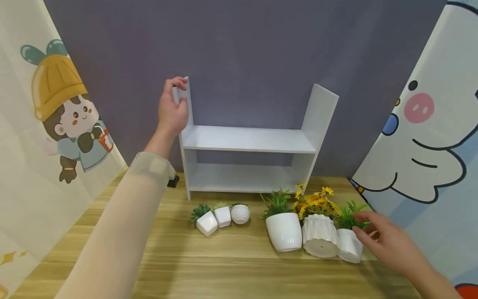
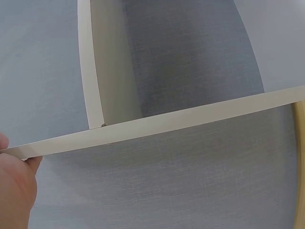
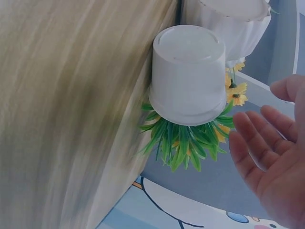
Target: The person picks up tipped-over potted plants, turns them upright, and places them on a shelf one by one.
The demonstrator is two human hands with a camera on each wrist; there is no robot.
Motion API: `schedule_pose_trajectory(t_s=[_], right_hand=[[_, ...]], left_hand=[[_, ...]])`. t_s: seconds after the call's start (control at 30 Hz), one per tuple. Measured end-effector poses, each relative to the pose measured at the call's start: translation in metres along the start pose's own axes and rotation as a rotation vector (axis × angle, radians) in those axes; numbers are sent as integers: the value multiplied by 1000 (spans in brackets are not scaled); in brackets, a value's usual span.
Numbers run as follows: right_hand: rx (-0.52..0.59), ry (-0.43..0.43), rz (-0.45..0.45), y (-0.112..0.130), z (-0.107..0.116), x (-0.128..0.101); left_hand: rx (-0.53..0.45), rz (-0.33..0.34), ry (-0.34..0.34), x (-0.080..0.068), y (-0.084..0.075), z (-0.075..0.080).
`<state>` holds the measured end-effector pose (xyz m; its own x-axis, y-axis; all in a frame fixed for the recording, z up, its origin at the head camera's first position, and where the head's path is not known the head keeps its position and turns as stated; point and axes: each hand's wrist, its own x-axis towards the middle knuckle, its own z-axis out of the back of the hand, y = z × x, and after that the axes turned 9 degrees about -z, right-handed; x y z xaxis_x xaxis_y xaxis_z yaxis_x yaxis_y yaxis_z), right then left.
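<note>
Left grip (image 1: 173,110) pinches upright shelf panel (image 2: 167,121); right grip (image 1: 390,243) half-spread, empty; plant (image 1: 349,243) lying down, leaves (image 3: 186,143) rearward.

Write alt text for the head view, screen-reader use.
A person's left hand grips the left side of a white shelf unit; the right hand is beside the rightmost potted plant. In front of the unit, three small potted plants and three larger ones lie on a wooden table.
</note>
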<state>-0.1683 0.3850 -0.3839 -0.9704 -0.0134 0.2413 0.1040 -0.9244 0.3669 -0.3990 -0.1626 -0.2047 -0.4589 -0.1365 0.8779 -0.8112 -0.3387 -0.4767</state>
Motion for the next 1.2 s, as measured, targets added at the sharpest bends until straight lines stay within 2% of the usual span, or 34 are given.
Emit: schedule_pose_trajectory(t_s=[0.17, 0.33, 0.43, 0.53, 0.73, 0.9, 1.07, 1.2], right_hand=[[-3, 33, -20, 2, -1, 0], [-4, 70, -38, 15, -4, 10], [16, 100, -79, 24, -8, 18], [56, 108, -140, 29, -9, 21], [66, 71, -191, 25, -3, 15], [43, 91, -248, 18, 4, 10], [16, 144, -319, 8, 7, 3], [-4, 236, -358, 2, 6, -3]], left_hand=[[-13, -13, -8, 2, 13, 1], [2, -22, -8, 3, 10, 19], [13, -9, -27, 3, 7, 32], [20, 7, -31, 4, 6, 37], [12, 12, -1, 3, 7, 27], [9, 14, -3, 1, 7, 17], [-11, 25, 1, 2, 9, 7], [-15, 43, -1, 2, 11, 1]])
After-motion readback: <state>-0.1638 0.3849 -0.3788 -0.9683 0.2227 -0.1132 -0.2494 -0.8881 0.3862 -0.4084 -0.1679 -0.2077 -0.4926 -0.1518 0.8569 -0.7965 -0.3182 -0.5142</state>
